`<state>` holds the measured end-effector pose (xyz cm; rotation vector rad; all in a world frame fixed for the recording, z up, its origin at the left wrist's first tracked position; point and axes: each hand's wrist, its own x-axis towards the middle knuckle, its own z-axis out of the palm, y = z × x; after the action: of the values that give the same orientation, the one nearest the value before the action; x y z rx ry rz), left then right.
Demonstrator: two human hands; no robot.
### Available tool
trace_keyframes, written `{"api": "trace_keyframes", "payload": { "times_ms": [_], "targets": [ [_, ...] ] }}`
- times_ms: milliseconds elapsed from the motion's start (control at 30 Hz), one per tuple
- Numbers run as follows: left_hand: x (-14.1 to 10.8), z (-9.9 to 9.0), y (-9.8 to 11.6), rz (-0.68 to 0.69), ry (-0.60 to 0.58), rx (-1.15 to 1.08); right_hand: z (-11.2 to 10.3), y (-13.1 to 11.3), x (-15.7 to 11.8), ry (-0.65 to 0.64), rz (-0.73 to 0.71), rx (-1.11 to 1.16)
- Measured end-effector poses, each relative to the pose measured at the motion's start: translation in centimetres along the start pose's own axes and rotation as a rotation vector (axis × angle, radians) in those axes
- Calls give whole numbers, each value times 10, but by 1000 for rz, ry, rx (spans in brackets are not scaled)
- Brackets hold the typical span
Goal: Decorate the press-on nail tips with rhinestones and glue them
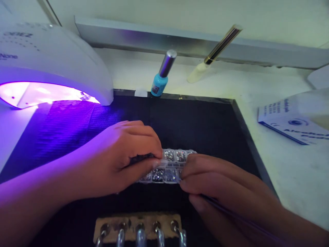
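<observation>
A clear compartment case (170, 175) with small glittery pieces in its cells lies on the black mat (200, 120). My left hand (128, 154) is closed over the left part of the case, thumb and fingers pinching its middle edge. Over the right end of the case is my right hand (213, 175), its fingers closed, with a thin dark stick (218, 204) running back under them. Part of the case is hidden by both hands. Close to me, a wooden block (133, 219) holds several shiny nail tips on metal stems.
A white lamp (64, 61) glows purple at the left. A blue polish bottle (159, 84) stands at the mat's back edge. Behind it leans a bottle with a gold-striped cap (222, 44). An alcohol pad box (290, 120) lies at the right.
</observation>
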<state>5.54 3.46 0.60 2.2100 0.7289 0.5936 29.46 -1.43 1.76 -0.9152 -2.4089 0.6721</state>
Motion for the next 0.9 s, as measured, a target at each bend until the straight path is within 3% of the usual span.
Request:
{"api": "trace_keyframes", "payload": {
  "times_ms": [267, 467, 633, 900],
  "targets": [
    [-1, 0, 0, 10, -13, 15, -1, 0, 0, -9, -14, -9],
    [-1, 1, -2, 20, 2, 5, 8, 9, 6, 65, -176, 94],
    [0, 0, -1, 17, -13, 12, 2, 3, 1, 10, -25, 8],
    [0, 1, -2, 16, 12, -1, -4, -4, -5, 7, -22, -14]
  ]
}}
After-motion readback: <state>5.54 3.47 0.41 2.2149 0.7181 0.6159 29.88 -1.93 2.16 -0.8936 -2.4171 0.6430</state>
